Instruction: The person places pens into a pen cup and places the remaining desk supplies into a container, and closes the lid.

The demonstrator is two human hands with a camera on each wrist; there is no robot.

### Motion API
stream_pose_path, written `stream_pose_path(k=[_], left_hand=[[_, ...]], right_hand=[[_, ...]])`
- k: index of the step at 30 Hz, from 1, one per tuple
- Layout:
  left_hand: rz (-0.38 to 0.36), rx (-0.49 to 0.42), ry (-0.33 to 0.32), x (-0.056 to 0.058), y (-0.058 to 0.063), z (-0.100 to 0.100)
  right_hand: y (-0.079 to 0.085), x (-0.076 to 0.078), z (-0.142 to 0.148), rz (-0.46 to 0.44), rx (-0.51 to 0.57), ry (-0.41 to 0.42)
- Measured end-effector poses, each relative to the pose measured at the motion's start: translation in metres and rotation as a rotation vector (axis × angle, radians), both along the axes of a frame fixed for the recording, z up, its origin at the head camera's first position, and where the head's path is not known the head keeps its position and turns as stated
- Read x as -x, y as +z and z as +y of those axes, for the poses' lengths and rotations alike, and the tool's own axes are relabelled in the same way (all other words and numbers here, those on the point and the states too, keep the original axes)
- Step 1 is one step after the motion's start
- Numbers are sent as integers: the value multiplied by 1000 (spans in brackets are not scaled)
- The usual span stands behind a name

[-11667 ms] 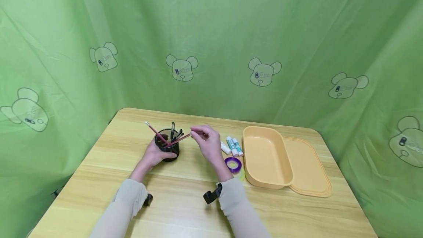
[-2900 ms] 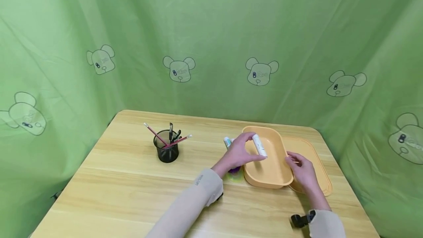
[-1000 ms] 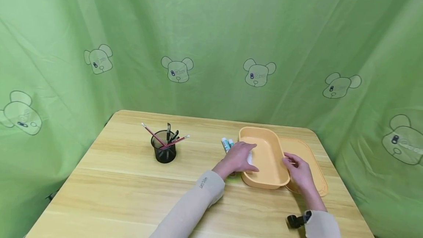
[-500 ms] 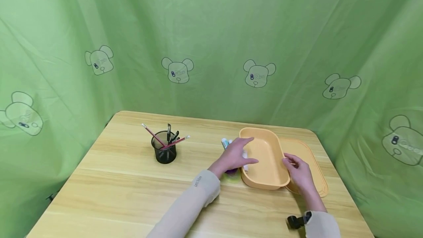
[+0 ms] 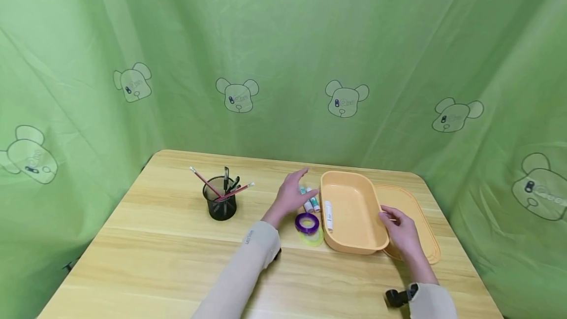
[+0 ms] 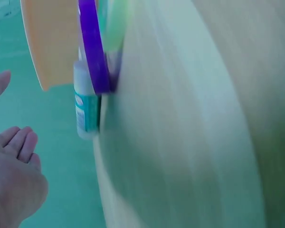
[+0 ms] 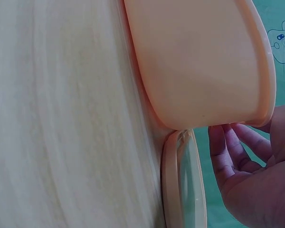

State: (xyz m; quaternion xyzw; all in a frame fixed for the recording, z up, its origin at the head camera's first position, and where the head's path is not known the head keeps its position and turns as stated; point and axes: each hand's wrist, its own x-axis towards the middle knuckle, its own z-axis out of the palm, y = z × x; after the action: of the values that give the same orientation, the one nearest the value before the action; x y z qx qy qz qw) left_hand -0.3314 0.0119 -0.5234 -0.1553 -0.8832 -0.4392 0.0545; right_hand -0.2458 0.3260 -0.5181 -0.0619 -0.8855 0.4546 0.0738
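Note:
My left hand (image 5: 290, 193) is spread with thumb and fingers apart, holding nothing, close over two glue sticks (image 5: 313, 201) with teal labels. One glue stick (image 6: 87, 102) also shows in the left wrist view, beside the purple tape roll (image 6: 94, 47). A white glue stick (image 5: 329, 216) lies inside the orange plastic box (image 5: 354, 247), along its left wall. At the box's right side my right hand (image 5: 400, 230) holds the rim; in the right wrist view its fingertips (image 7: 217, 133) meet the outer wall and the thumb is mostly hidden.
The box's flat orange lid (image 5: 412, 215) lies partly beneath its right side. A purple tape roll (image 5: 307, 223) overlaps a yellow-green tape roll (image 5: 312, 239) left of the box. Farther left stands a black mesh pen holder (image 5: 222, 208) with pencils and pens.
The white glue stick, held over the box by the left hand earlier, now lies in it. The left hand has since moved left, out of the box. The right hand stays at the rim.

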Motion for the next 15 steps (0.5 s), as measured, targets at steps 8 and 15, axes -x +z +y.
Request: stream_pose_path(k=[8, 15], left_hand=[[-114, 32, -9, 2, -12, -14], [-246, 54, -41, 0, -18, -15]], right_hand=[[0, 0, 0, 0, 11, -4], [-1, 0, -1, -2, 17, -4]])
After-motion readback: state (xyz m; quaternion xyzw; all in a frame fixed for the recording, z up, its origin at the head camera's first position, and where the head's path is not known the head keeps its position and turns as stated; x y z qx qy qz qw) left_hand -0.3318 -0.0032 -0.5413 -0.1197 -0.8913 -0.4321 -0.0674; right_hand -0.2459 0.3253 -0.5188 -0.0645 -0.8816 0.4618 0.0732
